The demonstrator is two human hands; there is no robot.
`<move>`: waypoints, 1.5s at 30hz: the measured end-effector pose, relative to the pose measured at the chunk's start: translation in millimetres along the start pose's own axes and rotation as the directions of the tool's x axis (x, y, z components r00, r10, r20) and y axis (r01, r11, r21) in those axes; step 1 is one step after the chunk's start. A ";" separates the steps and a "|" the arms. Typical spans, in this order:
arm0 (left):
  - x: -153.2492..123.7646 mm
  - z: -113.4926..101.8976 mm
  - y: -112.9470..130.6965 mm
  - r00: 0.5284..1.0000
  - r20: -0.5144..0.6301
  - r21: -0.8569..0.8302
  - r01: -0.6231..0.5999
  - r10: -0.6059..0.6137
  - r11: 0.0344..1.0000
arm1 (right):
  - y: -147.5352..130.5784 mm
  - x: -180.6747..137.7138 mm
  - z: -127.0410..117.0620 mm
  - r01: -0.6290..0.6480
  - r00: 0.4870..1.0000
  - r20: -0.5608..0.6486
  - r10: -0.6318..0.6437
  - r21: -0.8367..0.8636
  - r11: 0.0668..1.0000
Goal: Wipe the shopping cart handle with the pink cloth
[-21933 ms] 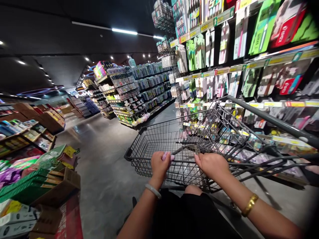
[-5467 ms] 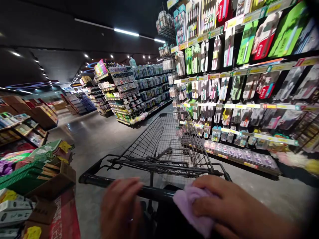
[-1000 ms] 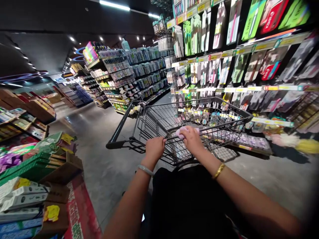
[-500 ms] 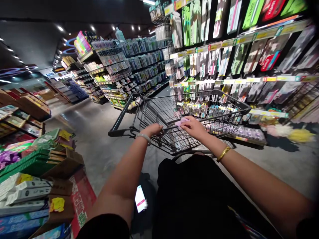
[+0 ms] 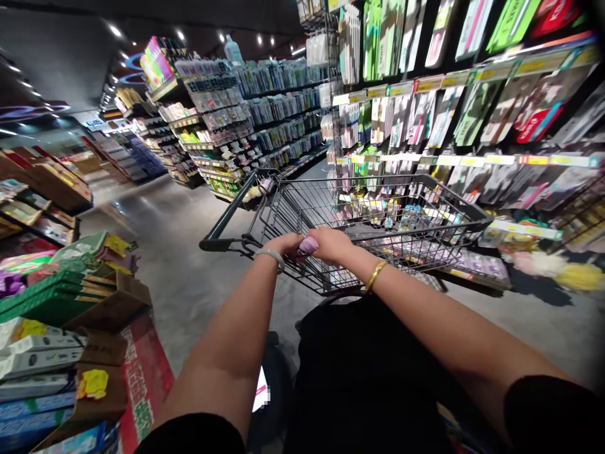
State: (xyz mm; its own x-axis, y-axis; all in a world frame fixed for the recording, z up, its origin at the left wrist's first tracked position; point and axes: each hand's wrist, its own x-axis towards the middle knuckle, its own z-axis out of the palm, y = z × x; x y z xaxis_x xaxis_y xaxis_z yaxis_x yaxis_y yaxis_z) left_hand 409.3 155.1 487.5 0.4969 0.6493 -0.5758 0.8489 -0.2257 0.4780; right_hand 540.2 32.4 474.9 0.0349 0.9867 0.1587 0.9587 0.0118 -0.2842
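Across the centre of the frame, a wire shopping cart [image 5: 397, 232] is seen side-on. Over its near rim, the right hand [image 5: 333, 244] and left hand [image 5: 285, 244] are held close together. Between them, a purple cloth [image 5: 308, 246] is grasped, bunched at the right fingers; the left fingers' grip cannot be told.

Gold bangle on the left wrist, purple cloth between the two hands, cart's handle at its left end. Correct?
Not quite: the gold bangle is on the wrist of the right hand, as the head view shows. The purple cloth is indeed between the two hands, and the cart's handle is at its left end.
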 end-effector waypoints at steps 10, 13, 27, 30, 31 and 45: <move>23.9 1.1 -6.5 0.991 -0.015 0.005 0.135 -0.135 0.991 | 34.8 -41.8 22.6 -0.173 0.942 -0.303 0.147 -0.060 0.983; 25.3 -0.5 -8.0 0.986 -0.011 0.011 0.167 -0.167 0.986 | 5.9 -30.3 30.9 -0.146 0.937 -0.330 0.114 -0.073 0.987; 26.3 -2.2 -14.1 0.979 -0.008 0.011 0.206 -0.206 0.979 | 92.9 -66.2 7.9 -0.285 0.911 -0.328 0.251 -0.056 0.957; 26.6 -3.2 -13.8 0.975 -0.012 0.023 0.222 -0.221 0.975 | 60.8 -50.7 20.9 -0.154 0.934 -0.332 0.132 -0.041 0.987; 26.2 -3.5 -13.9 0.975 -0.014 0.025 0.222 -0.221 0.975 | 56.0 -46.9 22.6 -0.104 0.939 -0.333 0.086 -0.038 0.994; 22.3 -2.1 -16.0 0.979 -0.013 -0.023 0.205 -0.206 0.978 | 100.6 -70.3 32.1 -0.284 0.798 -0.525 0.297 0.107 0.953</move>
State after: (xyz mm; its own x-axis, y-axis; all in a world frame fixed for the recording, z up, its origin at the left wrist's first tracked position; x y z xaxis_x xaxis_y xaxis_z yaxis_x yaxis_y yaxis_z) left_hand 406.4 174.7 468.4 0.3093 0.6908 -0.6535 0.9284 -0.0707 0.3647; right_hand 625.1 -30.5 404.8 0.4606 0.7053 0.5390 0.8734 -0.2518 -0.4169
